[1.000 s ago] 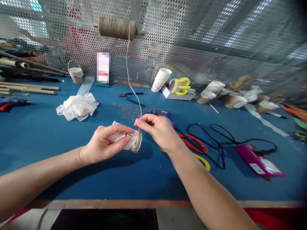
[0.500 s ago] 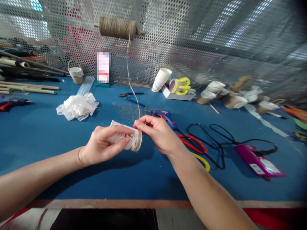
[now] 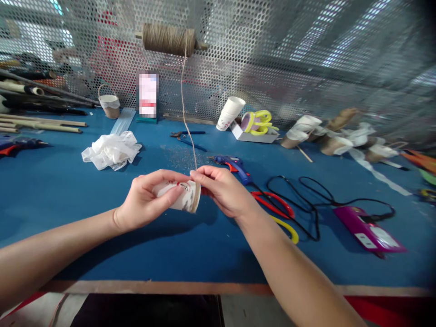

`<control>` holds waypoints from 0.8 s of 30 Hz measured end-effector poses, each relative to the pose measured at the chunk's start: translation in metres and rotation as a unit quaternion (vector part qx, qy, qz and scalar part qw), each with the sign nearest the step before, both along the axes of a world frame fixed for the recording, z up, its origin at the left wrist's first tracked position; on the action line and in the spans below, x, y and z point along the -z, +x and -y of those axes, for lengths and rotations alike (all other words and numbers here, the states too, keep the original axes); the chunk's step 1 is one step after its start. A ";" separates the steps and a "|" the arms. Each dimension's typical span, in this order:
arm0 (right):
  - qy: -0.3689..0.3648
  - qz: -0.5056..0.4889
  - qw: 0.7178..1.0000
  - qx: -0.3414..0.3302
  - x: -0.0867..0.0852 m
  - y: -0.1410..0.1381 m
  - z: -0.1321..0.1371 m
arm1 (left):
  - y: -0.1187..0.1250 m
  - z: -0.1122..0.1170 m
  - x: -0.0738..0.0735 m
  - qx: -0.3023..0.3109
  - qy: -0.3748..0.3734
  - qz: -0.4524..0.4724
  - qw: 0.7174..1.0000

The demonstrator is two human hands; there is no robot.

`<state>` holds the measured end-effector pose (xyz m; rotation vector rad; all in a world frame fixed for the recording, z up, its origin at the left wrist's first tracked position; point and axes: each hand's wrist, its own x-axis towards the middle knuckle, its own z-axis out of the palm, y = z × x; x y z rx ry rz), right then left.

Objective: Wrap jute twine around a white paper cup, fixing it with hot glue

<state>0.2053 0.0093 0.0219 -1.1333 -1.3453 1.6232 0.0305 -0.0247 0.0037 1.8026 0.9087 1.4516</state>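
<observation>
My left hand (image 3: 145,200) grips a white paper cup (image 3: 184,196) lying on its side above the blue table (image 3: 68,200), its base end wrapped in brown twine. My right hand (image 3: 223,190) pinches the twine strand (image 3: 186,113) right at the cup's wrapped end. The strand runs up to a twine spool (image 3: 167,39) hung on the perforated metal wall. A blue glue gun (image 3: 233,163) lies just behind my right hand.
Red and yellow scissors (image 3: 279,213), a black cord (image 3: 306,200) and a magenta box (image 3: 369,229) lie to the right. Crumpled white plastic (image 3: 111,151) sits left. Pliers (image 3: 185,136), stacked cups (image 3: 230,112), wrapped cups (image 3: 327,136) and sticks (image 3: 41,122) line the back.
The cup has turned slightly in my left hand and both hands have risen a little, with the twine still pinched at the cup's end.
</observation>
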 end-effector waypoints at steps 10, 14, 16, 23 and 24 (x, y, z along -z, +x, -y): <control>-0.052 -0.022 0.998 -0.006 0.002 0.000 -0.003 | 0.001 -0.003 0.002 0.008 -0.075 0.049 0.996; -0.040 -0.009 0.999 -0.017 -0.002 0.002 -0.001 | -0.001 0.001 -0.001 0.010 0.056 -0.031 0.998; -0.023 0.000 1.000 -0.022 -0.004 0.003 0.001 | -0.001 0.002 -0.003 0.020 0.132 -0.064 0.989; -0.029 0.030 0.997 -0.060 -0.011 0.007 0.004 | -0.005 0.000 -0.001 0.003 0.306 -0.150 0.940; -0.038 0.032 0.996 -0.070 -0.011 0.007 0.005 | -0.005 -0.001 0.000 0.000 0.325 -0.159 0.932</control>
